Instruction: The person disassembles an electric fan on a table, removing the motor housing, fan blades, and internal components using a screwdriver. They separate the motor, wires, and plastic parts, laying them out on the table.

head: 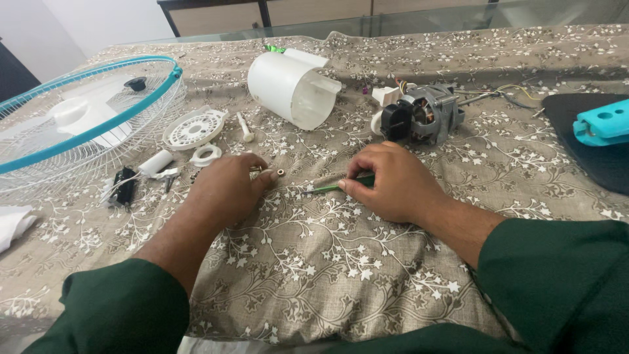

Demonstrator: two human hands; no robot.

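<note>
My left hand rests on the floral tablecloth, its fingertips closed around a small brass screw or nut; another small metal nut lies just beside them. To its right, my right hand grips a green-handled screwdriver, whose tip points left toward the left hand. Just beyond my right hand lies a grey fan motor with coloured wires. A white cylindrical motor housing lies on its side behind the hands.
A white wire fan guard with a teal rim takes up the far left, with a white round grille cap, a white ring and a capacitor with wires near it. A teal part on a black base sits at the right edge.
</note>
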